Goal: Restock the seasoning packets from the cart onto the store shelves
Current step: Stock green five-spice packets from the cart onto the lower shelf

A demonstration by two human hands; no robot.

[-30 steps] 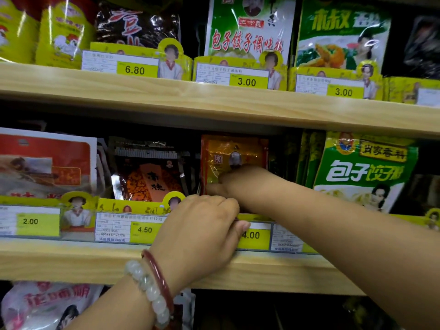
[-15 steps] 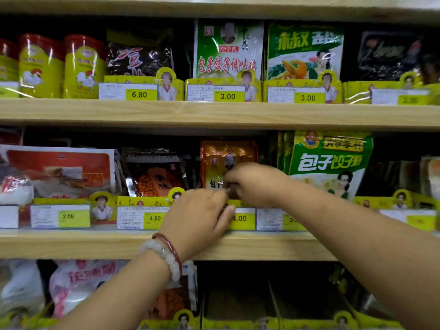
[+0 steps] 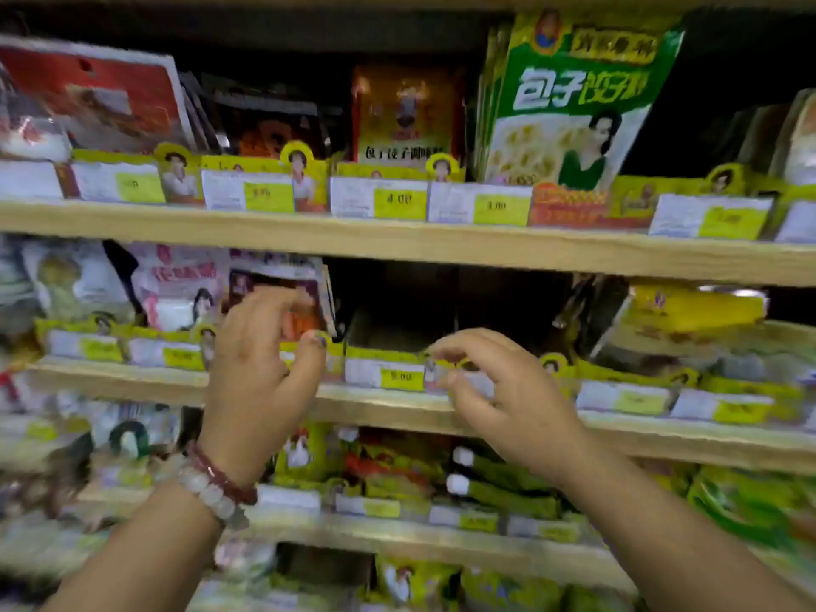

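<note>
1. Both empty: left hand (image 3: 260, 368) and right hand (image 3: 499, 390) hang loosely curled before the wooden shelf (image 3: 397, 404).
2. Orange seasoning packet (image 3: 406, 112) stands shelved above; dark gap (image 3: 419, 311) unfilled; cart unseen.

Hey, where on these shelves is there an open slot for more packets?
The dark gap on the second shelf down, between the orange packet by the left hand and the yellow packets, above the right hand. The shelf above is crowded.
</note>
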